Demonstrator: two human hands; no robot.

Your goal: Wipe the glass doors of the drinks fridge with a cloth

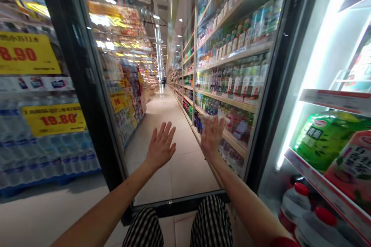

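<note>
I am crouching at an open cooler, both arms extending forward. My left hand [161, 146] and right hand [212, 136] are pressing flat, fingers spread and grasping nothing, against the glass door [185, 96]. The door is standing upright straight ahead (swung out into the aisle), my right hand lying nearer its hinged edge by the lit shelves [333, 197].

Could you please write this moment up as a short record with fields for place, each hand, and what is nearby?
place: supermarket aisle, at an open cooler
left hand: open, fingers spread, flat on the glass door
right hand: open, flat on the same door
cooler shelf: green pack, pink pack
below: red-capped bottles
left side: yellow price signs over bottled water
</note>
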